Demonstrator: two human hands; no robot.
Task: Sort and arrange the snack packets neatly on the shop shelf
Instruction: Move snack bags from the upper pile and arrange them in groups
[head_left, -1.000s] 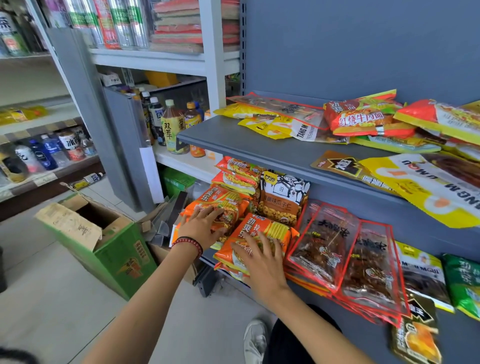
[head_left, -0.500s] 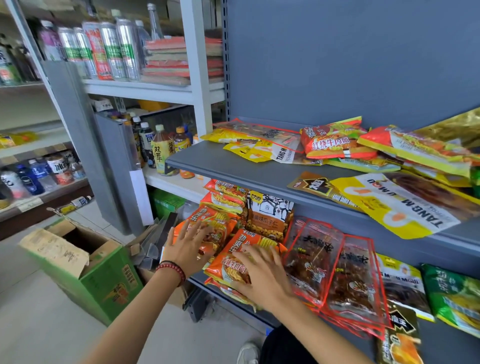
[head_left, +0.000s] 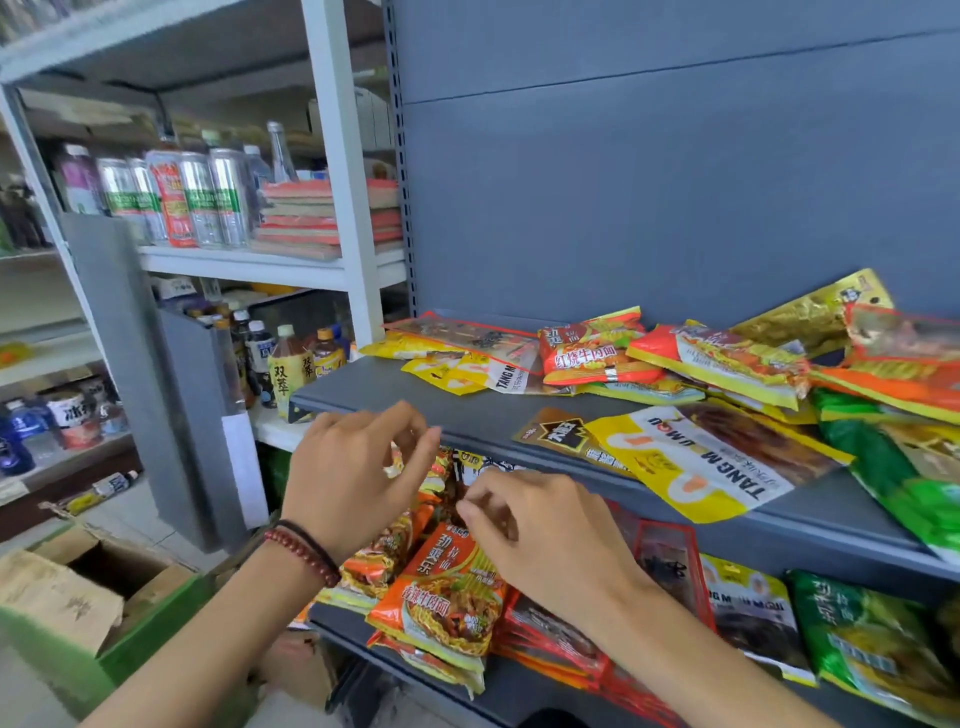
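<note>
Orange noodle packets (head_left: 447, 597) under hands; left hand (head_left: 358, 478) loosely curled, empty; right hand (head_left: 540, 530) grip unclear.

Monochrome packet (head_left: 485, 464), seemingly mostly hidden

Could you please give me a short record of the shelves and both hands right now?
Upper shelf: packets in a loose overlapping heap; yellow packet overhangs the front edge
Lower shelf: orange packets stacked at left, red-edged packets beside them
Left hand: hovers before the upper shelf edge, fingers loosely curled, empty
Right hand: over the orange packets, fingers curled, grip unclear
Nearby: open cardboard box at left
</note>
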